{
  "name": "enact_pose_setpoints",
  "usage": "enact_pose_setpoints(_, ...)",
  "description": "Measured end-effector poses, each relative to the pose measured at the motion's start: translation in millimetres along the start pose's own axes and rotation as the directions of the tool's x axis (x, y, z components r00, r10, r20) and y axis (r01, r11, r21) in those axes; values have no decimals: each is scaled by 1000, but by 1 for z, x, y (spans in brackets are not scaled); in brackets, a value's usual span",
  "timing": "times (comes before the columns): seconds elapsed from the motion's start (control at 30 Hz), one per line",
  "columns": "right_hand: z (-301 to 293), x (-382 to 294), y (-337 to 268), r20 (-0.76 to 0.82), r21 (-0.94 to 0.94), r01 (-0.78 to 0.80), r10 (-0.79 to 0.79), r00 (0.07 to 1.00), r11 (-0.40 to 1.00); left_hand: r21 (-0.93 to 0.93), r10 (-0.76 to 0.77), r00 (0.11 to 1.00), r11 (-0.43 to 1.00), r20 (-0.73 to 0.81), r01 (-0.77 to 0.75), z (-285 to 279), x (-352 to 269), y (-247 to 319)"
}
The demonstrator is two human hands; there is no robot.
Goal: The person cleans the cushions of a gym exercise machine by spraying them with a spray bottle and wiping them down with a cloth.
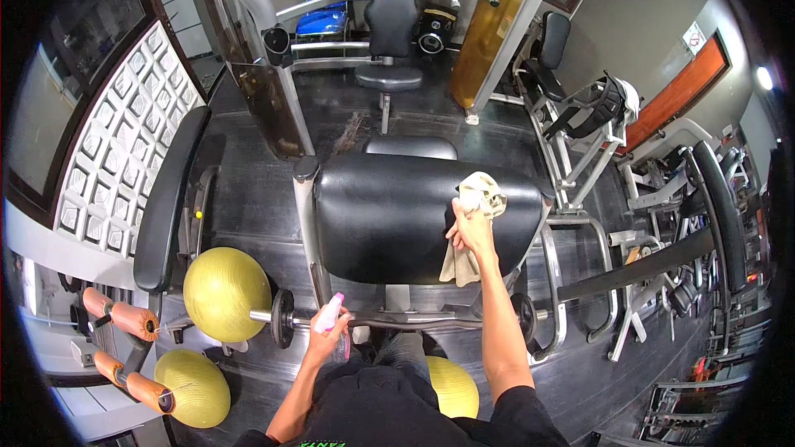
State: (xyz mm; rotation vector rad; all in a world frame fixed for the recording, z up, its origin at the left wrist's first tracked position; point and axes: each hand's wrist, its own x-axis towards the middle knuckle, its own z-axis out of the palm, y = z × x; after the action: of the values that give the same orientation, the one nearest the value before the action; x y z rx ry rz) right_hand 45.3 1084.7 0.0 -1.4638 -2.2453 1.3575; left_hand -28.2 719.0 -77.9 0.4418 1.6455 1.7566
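Observation:
A beige cloth (482,192) is bunched in my right hand (470,230), with a tail of it hanging down towards me. Hand and cloth rest on the right part of a black padded arm rest (385,217) on a preacher curl bench. My left hand (327,332) grips a spray bottle (329,315) with a pink and white head, upright near my body. Just in front of me a curl bar (416,321) with black plates at both ends lies across the bench's near side. The bench's black seat (411,147) shows beyond the pad.
Yellow-green exercise balls (227,295) stand at the left, another ball (456,388) close by my legs. A padded bench (174,198) and orange foam rollers (130,321) are further left. Ahead is a press machine (391,22); more machines (646,285) fill the right.

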Motion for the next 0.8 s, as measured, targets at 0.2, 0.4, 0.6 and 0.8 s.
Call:
enact_pose_setpoints(0.2,8,11,3,-135,69,-19,29,990,997,-3,-52,999,999,-6,52,4,12,-2)
enact_pose_setpoints(0.4,8,9,-7,-188,64,-44,55,981,997,41,-33,999,999,-7,33,13,32,5)
enact_pose_setpoints(0.6,13,14,23,-149,219,73,-40,988,973,54,-30,999,998,28,29,18,43,6)
enact_pose_setpoints(0.8,15,8,9,216,-109,304,-277,936,946,103,-41,999,994,32,37,13,41,-5)
